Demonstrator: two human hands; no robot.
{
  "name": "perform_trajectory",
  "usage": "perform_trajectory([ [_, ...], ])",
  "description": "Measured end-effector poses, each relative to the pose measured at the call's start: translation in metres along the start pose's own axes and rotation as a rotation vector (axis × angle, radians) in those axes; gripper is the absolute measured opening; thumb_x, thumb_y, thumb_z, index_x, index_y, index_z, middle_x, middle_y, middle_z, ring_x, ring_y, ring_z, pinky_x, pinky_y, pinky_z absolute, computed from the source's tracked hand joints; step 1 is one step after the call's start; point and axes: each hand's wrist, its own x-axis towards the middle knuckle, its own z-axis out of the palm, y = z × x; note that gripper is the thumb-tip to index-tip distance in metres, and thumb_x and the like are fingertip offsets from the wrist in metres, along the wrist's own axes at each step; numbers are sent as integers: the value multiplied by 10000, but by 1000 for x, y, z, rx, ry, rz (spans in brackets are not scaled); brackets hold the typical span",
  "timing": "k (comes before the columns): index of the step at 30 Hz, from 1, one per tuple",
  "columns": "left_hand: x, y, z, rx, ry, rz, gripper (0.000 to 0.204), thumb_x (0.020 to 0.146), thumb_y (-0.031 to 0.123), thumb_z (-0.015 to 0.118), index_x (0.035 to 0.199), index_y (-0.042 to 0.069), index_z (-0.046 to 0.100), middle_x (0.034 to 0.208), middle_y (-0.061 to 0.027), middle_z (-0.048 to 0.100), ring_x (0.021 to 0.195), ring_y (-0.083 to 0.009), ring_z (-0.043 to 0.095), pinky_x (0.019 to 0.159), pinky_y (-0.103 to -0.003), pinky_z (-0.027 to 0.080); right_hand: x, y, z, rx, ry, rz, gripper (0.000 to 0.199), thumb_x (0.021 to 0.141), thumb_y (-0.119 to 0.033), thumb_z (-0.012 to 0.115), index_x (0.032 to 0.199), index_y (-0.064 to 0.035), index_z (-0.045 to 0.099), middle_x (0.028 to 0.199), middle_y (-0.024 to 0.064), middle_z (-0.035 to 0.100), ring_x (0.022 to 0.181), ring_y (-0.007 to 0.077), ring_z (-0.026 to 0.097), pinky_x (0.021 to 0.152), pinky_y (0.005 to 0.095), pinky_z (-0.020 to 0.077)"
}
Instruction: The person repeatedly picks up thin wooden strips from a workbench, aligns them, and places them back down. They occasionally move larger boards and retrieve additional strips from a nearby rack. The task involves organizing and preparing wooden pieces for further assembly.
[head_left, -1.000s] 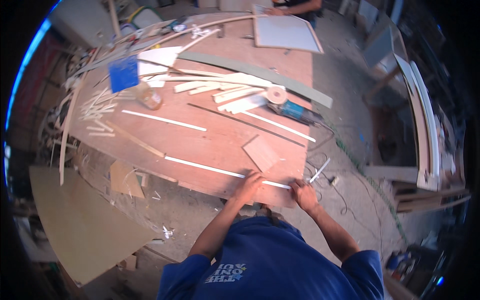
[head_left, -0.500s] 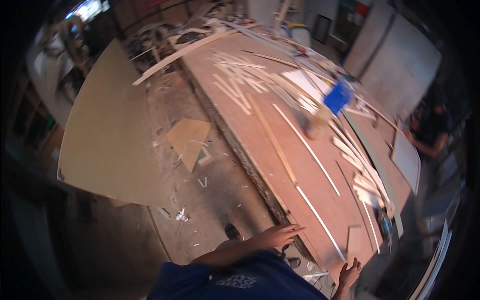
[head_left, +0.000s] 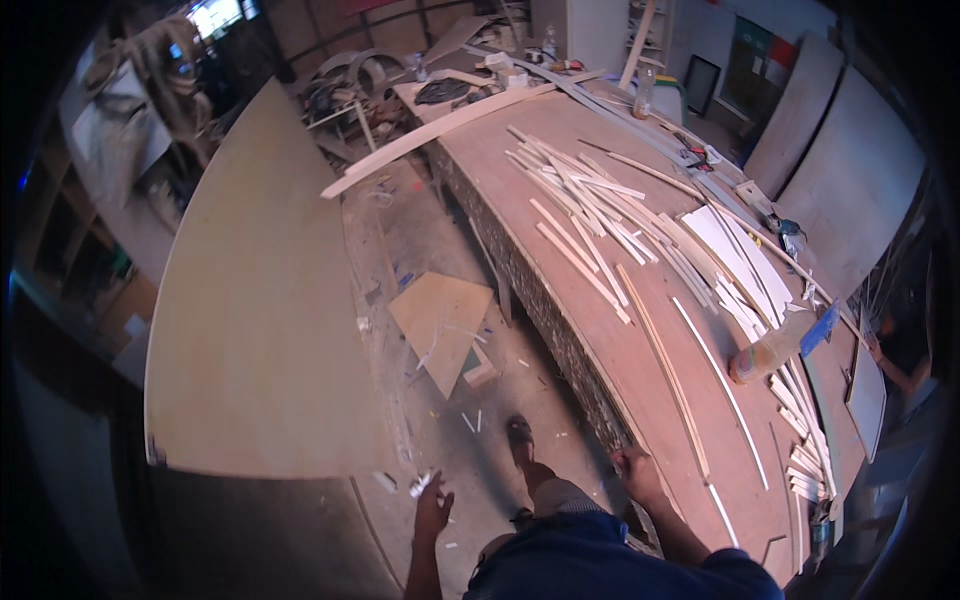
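My left hand [head_left: 433,512] hangs over the floor on the left with its fingers apart, holding nothing. Behind its fingertips a crumpled white scrap [head_left: 420,485] lies on the floor. My right hand [head_left: 640,475] is by the left edge of the big brown worktable [head_left: 590,290], fingers curled in; I see nothing in them. Close to this hand, long thin wood strips [head_left: 665,370] and a white strip [head_left: 722,515] lie on the tabletop. Farther right, a bottle of amber liquid [head_left: 770,350] lies on its side against a blue flat piece [head_left: 820,328].
A large tan panel [head_left: 260,330] stands at the left. Several pale wood sticks [head_left: 580,200] are heaped on the table, and a long board [head_left: 450,130] juts over its edge. An offcut [head_left: 445,325] lies on the floor. Another person's arm [head_left: 900,375] shows at far right.
My left hand has moved from the table edge to the left, over the floor. My right hand has shifted from the near tabletop to the table's left edge. The whole view has turned.
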Motion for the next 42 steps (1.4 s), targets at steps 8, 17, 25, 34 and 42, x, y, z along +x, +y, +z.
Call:
perform_trajectory([
  [8,34,-141,12,27,-186,-670,775,917,291,805,1548,29,440,1197,-174,739,990,-280,731,854,-386,582,228,-111,90,205,-245,-157,316,845,72,540,1102,-55,672,1066,219,706,1077,429,659,933,508,509],
  [17,194,-177,-61,-148,-185,-830,724,961,362,754,1558,91,446,1149,-148,734,963,-269,722,855,-393,582,417,-187,99,20,-219,-149,253,929,6,550,1104,-126,678,956,209,719,917,418,705,798,523,531],
  [25,426,-218,-146,149,-408,-438,712,947,379,782,1537,108,490,1166,-145,762,884,-217,734,754,-357,594,366,-147,119,-148,58,282,338,910,-17,498,1198,-98,654,1105,213,733,1078,464,680,919,563,524],
  [34,688,-242,-250,55,-409,45,584,941,205,789,1453,56,550,1094,-114,773,836,-201,738,727,-343,616,135,-190,294,-44,-85,1119,225,868,-318,764,998,-137,788,1080,203,761,1052,388,734,938,478,584],
  [42,651,-240,-218,34,-816,-384,512,925,183,742,1405,75,600,1146,-105,731,731,-234,721,620,-367,550,-36,-163,404,15,-193,827,479,829,-432,769,1175,-101,767,1186,192,750,1115,390,713,984,469,558],
])
